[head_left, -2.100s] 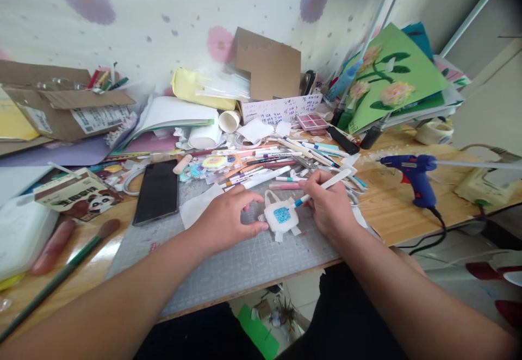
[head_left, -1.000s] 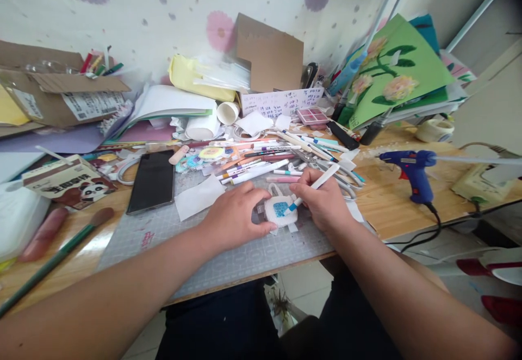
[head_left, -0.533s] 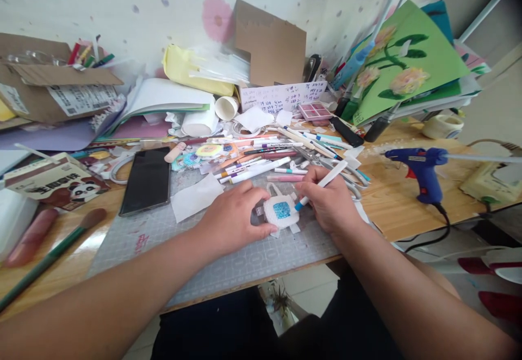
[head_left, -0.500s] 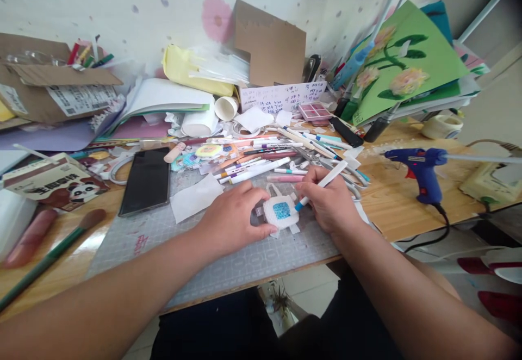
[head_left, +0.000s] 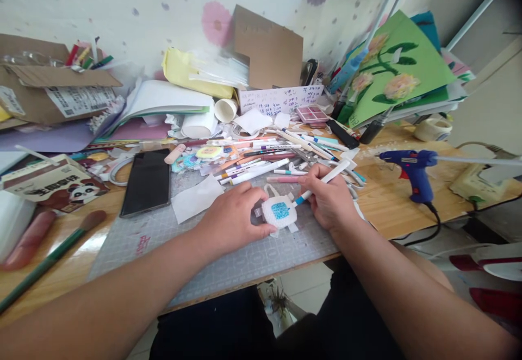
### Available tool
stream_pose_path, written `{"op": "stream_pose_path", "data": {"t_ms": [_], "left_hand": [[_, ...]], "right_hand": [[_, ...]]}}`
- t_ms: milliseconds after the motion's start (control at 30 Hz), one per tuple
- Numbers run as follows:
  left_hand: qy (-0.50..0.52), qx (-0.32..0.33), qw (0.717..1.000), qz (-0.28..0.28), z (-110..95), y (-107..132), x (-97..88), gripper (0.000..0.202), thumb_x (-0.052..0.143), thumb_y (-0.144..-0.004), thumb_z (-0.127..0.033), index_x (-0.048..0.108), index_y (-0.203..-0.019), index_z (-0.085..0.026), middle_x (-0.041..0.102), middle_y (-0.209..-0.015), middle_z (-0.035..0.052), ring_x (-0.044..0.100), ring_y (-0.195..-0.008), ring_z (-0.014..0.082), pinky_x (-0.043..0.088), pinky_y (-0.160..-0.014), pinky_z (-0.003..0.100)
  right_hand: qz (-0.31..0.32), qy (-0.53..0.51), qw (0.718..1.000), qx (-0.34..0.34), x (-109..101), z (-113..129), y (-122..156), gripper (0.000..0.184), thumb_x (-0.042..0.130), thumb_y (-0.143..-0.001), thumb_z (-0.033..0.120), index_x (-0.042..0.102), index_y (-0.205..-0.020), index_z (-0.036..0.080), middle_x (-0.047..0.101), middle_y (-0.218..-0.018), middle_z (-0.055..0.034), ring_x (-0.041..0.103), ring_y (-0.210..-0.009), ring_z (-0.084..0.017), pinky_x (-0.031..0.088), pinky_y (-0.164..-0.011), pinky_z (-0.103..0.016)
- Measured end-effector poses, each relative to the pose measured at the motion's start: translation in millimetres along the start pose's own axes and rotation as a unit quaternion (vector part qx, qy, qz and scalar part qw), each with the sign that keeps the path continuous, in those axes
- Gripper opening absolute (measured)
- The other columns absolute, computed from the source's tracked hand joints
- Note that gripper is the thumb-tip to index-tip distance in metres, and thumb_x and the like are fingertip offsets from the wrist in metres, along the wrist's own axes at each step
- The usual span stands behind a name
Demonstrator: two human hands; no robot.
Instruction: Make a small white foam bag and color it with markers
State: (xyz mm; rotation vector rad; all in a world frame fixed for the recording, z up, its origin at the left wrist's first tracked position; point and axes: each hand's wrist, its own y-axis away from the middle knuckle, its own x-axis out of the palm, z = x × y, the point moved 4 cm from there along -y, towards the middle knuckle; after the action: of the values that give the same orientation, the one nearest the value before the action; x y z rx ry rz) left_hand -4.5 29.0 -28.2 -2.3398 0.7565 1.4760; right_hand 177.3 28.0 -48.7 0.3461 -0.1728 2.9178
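Observation:
Between thumb and fingers, my left hand [head_left: 240, 216] pinches the left edge of a small white padded craft piece [head_left: 279, 211]. The piece has rounded corners, a blue-coloured square in its middle, a loop at the top and small clear tabs round its sides. In my right hand [head_left: 330, 199] is a white marker with a blue band [head_left: 322, 184], held like a pen. Its tip is at the right edge of the blue square; whether it touches is too small to tell. Both hands are over the grey cutting mat [head_left: 244, 259].
Loose markers [head_left: 261, 171] and scissors lie heaped behind my hands. A dark phone [head_left: 145, 181] and a white paper sheet [head_left: 196, 198] are to the left. A blue glue gun [head_left: 414, 169] stands at the right, its cord hanging past the table edge. A brush [head_left: 53, 256] lies far left.
The marker's tip has shifted slightly up and left relative to the piece, and the marker lies at a flatter slant. My left hand keeps its hold. The view has turned slightly.

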Motion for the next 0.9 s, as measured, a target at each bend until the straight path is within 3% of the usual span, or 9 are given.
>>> {"op": "stream_pose_path", "data": {"t_ms": [133,367,567,900], "left_hand": [[-0.009,-0.002,1.000,-0.010,-1.0,0.6,-3.4,0.037,0.071,-0.067,-0.047,0.059,-0.093,-0.025,0.053,-0.088,0.0003,0.055,-0.080,0.0220,0.040,-0.066,0.033],[-0.004,-0.004,1.000,-0.003,1.0,1.7,-5.3,0.037,0.071,-0.066,-0.047,0.057,-0.091,-0.024,0.053,-0.087,0.0000,0.055,-0.078,0.0211,0.040,-0.065,0.032],[-0.001,-0.005,1.000,0.001,3.4,3.1,-5.8,0.036,0.071,-0.067,-0.046,0.057,-0.092,-0.024,0.053,-0.088,0.0007,0.055,-0.079,0.0219,0.041,-0.066,0.033],[0.008,-0.012,0.999,0.031,5.6,0.7,-6.7,0.037,0.072,-0.068,-0.042,0.058,-0.096,-0.023,0.055,-0.092,0.0027,0.055,-0.085,0.0239,0.043,-0.071,0.036]], "right_hand": [[-0.001,0.001,1.000,-0.002,0.0,-0.6,1.1,0.034,0.071,-0.067,0.018,0.041,-0.051,0.021,0.036,-0.040,0.0091,0.038,-0.037,-0.007,0.025,-0.037,-0.020],[0.003,0.040,0.999,-0.009,-1.6,-0.5,4.3,0.034,0.075,-0.071,0.031,0.045,-0.056,0.021,0.040,-0.040,0.0106,0.035,-0.035,-0.006,0.036,-0.039,-0.021],[0.022,0.098,0.995,-0.025,-0.9,0.0,5.8,0.030,0.072,-0.071,0.021,0.046,-0.055,0.020,0.043,-0.040,0.0092,0.034,-0.036,-0.006,0.027,-0.038,-0.020],[0.042,0.167,0.985,-0.021,-4.9,-2.3,6.7,0.031,0.073,-0.074,0.026,0.047,-0.057,0.019,0.045,-0.045,0.0078,0.035,-0.040,-0.006,0.024,-0.039,-0.022]]}}
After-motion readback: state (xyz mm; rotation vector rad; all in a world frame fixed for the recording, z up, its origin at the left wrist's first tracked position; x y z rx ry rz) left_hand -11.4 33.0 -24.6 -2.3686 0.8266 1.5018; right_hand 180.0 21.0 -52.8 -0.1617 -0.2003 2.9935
